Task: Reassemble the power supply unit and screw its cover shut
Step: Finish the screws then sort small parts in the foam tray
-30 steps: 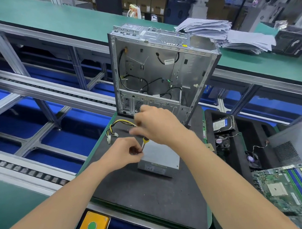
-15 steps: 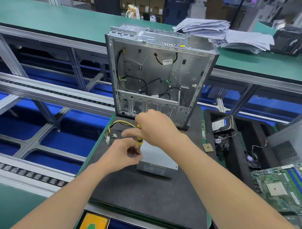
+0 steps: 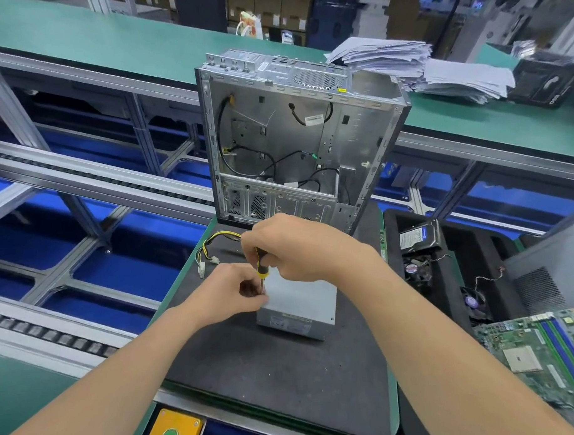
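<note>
- Head view, item one: your right hand [image 3: 299, 246], fingers clenched round the black-and-yellow handle of the screwdriver [image 3: 261, 270], which stands nearly upright.
- Item two: your left hand [image 3: 231, 292], fingers pinched about the screwdriver's shaft just below the handle, steadying its tip; the screw itself is hidden under them.
- Item three: the power supply unit [image 3: 301, 306], a grey box lying flat on the dark mat [image 3: 285, 380] of the counter, directly beneath and to the right of your fingers. Its cover appears seated; the tip meets its near-left top corner.
- Item four: the yellow-and-black cable bundle [image 3: 215, 242], trailing left beyond your fingers, clear of the tool.
- Item five: the open computer case [image 3: 296, 145], upright just behind your hands; not part of this step.
- Handling note, as a judgement: keep the shaft square to the cover, press down through the right hand while turning, and let the left fingers only guide. A tilted tip is likely to slip out and chew the screw head.
</note>
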Tool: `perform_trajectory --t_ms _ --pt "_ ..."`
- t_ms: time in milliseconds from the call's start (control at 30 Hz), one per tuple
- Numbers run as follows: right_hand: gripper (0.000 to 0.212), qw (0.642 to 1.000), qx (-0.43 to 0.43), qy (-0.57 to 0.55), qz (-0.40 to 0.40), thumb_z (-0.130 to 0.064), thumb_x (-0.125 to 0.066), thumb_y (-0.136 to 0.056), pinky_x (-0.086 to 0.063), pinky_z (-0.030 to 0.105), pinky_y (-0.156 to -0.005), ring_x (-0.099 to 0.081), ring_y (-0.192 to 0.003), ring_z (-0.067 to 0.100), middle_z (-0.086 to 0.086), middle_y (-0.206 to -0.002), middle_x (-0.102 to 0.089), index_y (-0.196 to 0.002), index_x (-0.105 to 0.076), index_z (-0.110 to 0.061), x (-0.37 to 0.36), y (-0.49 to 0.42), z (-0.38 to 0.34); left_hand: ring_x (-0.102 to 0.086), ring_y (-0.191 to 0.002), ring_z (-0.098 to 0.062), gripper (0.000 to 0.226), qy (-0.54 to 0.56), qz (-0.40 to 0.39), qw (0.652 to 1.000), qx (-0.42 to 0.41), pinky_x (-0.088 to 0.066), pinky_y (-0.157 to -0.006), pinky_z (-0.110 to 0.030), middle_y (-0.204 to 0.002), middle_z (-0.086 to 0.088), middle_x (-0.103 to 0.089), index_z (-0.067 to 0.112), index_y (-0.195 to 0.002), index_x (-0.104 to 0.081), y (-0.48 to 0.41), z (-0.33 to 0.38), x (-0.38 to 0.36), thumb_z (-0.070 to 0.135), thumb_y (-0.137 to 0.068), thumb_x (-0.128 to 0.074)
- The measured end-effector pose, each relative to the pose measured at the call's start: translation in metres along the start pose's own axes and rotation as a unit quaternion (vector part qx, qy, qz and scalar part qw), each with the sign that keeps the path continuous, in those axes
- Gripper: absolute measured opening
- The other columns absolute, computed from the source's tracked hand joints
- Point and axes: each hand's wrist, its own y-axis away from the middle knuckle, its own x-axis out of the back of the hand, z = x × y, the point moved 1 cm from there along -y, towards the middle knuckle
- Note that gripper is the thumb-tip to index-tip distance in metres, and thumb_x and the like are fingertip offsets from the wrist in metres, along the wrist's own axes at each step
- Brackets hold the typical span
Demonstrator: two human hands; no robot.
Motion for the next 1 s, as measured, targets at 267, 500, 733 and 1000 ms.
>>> perform_trajectory --t_ms 267,500,733,1000 --pt "0.073 0.969 -0.208 0.016 0.131 -0.081 -0.048 -0.09 -0.02 0.029 -0.048 -0.038 -0.05 0.021 0.001 -0.059 -0.04 -0.059 -0.036 -0.016 -0.011 -0.012 0.003 -0.067 -0.077 -0.009 0.02 -0.001 0.021 1.0 -0.014 -0.049 -0.068 -0.013 -0.08 0.017 -0.07 0.034 -0.073 -0.067 0.002 0.0 -0.001 0.028 -0.076 -0.086" --pt "0.067 0.975 -0.185 0.05 0.113 -0.073 -0.04 -0.1 -0.037 0.034 -0.056 -0.057 -0.067 0.029 0.001 -0.076 -0.055 -0.072 -0.058 -0.014 -0.014 -0.003 0.009 -0.065 -0.077 -0.005 0.022 -0.015 0.002 1.0 -0.019 -0.045 -0.067 -0.009 -0.082 0.022 -0.068 0.039 -0.073 -0.066 -0.001 0.0 -0.001 0.029 -0.079 -0.085" --pt "0.021 1.0 -0.006 -0.022 0.006 -0.006 -0.059 -0.097 -0.054 0.045 -0.079 -0.053 -0.098 0.015 -0.005 -0.103 -0.06 -0.107 -0.065 -0.023 -0.002 0.003 -0.001 -0.066 -0.077 -0.005 0.014 -0.018 -0.013 1.0 -0.013 -0.046 -0.067 -0.01 -0.086 0.024 -0.068 0.029 -0.075 -0.073 0.0 -0.001 0.003 0.025 -0.079 -0.086" --pt "0.067 0.972 -0.182 -0.006 0.147 -0.075 -0.057 -0.091 -0.02 0.03 -0.049 -0.045 -0.057 0.027 0.001 -0.062 -0.041 -0.065 -0.04 -0.015 -0.014 -0.012 -0.01 -0.066 -0.076 -0.007 0.024 0.007 0.002 1.0 -0.005 -0.047 -0.066 -0.01 -0.08 0.019 -0.07 0.036 -0.071 -0.066 0.004 0.0 0.002 0.024 -0.077 -0.086"
